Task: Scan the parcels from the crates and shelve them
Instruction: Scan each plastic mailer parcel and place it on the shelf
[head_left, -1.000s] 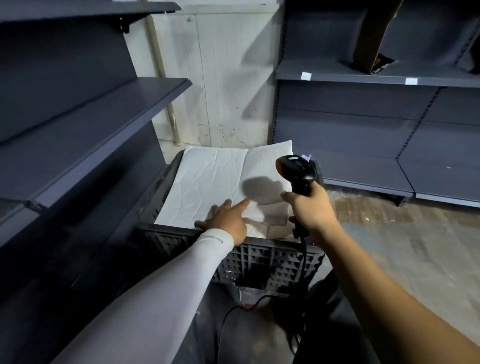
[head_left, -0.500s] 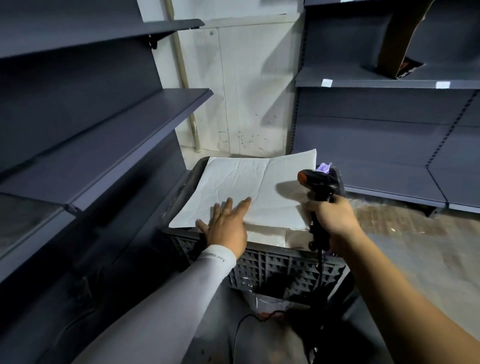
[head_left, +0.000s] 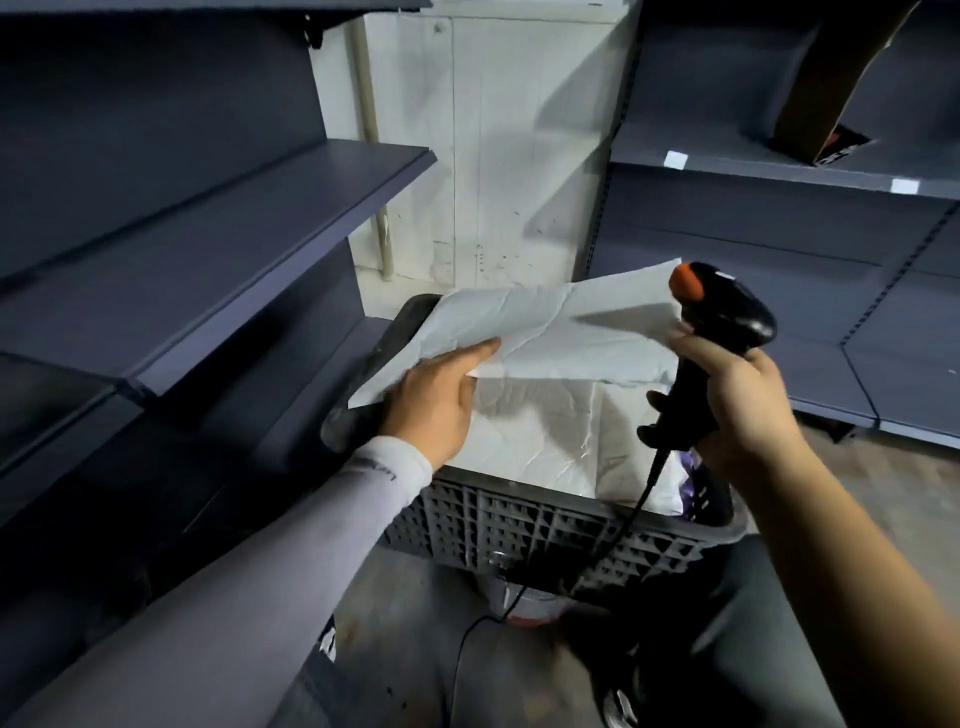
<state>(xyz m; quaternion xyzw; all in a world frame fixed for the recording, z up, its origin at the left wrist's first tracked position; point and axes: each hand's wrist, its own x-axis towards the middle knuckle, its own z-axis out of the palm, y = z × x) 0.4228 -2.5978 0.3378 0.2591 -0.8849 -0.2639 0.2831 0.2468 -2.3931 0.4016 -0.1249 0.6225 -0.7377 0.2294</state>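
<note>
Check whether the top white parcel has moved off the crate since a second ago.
Yes. The left hand has lifted the top white parcel, raising its near edge above the crate rim; another white parcel now shows beneath.

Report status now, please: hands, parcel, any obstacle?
Left hand grips white parcel, lifted over crate. Right hand holds scanner. No obstacle visible.
</note>
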